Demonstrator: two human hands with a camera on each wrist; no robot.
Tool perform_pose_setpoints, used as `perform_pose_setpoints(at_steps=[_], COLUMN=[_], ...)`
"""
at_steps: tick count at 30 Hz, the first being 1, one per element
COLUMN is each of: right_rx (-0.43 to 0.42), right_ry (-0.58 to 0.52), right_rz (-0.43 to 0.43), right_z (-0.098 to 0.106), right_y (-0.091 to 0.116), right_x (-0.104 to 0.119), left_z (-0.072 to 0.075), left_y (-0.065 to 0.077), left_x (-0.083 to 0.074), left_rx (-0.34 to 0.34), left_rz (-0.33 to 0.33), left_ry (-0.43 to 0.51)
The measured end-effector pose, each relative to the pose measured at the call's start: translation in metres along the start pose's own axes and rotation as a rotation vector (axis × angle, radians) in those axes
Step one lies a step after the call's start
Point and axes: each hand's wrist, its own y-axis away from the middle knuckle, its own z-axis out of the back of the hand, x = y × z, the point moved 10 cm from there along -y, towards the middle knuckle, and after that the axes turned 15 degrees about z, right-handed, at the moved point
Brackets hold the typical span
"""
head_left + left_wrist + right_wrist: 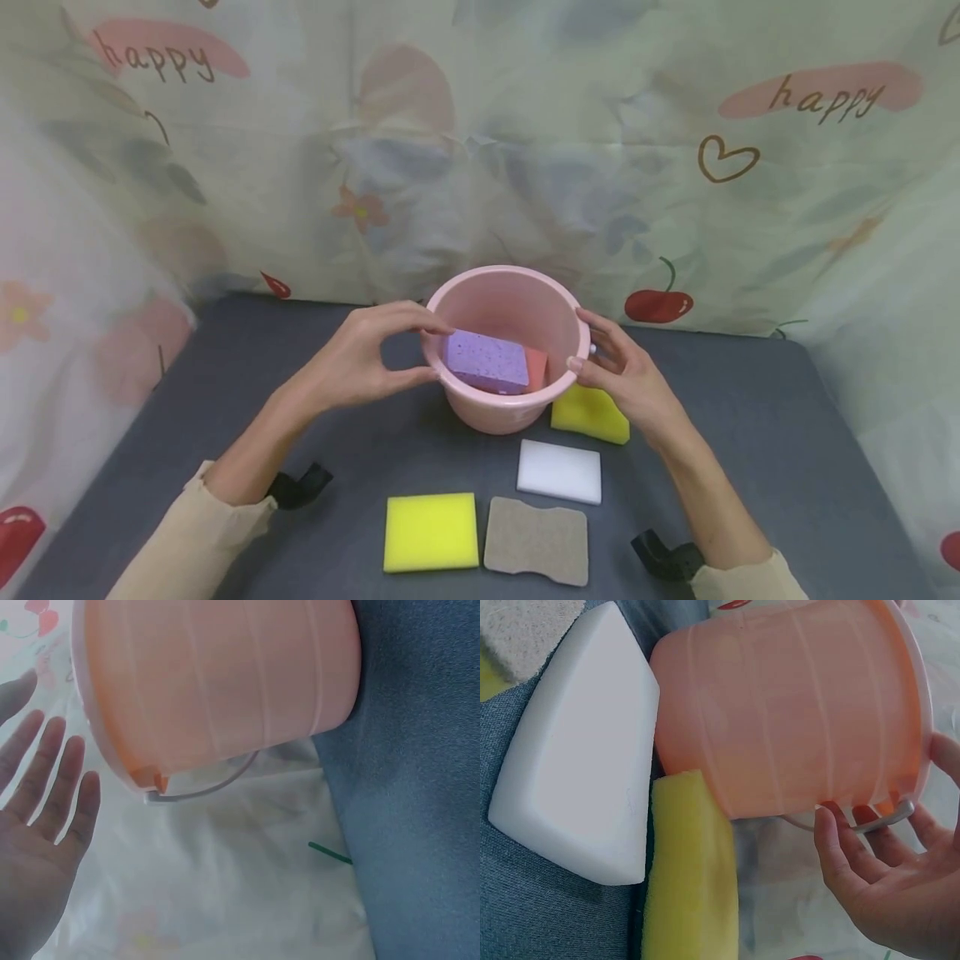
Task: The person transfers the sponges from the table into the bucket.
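A pink bucket (495,414) stands upright near the back edge of the dark table. Inside lie a purple sponge (486,360) and, partly hidden behind it, a red sponge (536,367). My left hand (360,354) is at the bucket's left rim, its fingers extended over the edge and the thumb low against the outside. In the left wrist view this hand (45,817) shows straight, spread fingers beside the rim. On the other side my right hand (630,379) grips the rim, its fingers curled at the outer wall by the thin handle (889,819).
A yellow sponge (590,414) leans by the bucket's right base. Closer to me lie a white sponge (558,472), a yellow rectangular sponge (431,532) and a grey-brown sponge (537,540) with wavy sides. A printed curtain (525,200) hangs behind the table.
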Motion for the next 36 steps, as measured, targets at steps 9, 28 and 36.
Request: perform_pose_setpoints(at_steps=[9, 28, 36], right_rx=[-0.004, -0.010, -0.011], right_ry=[0.001, -0.012, -0.005], right_rz=[-0.008, -0.008, -0.006], right_z=[0.000, 0.000, 0.000], right_y=[-0.001, 0.000, 0.000], right_x=[0.000, -0.002, -0.002], left_z=[-0.002, -0.050, -0.077], left_y=[0.025, 0.090, 0.113], left_x=[-0.001, 0.019, 0.026], left_rx=[0.040, 0.161, 0.279], left_rz=[0.041, 0.200, 0.287], left_ry=[0.023, -0.047, -0.104])
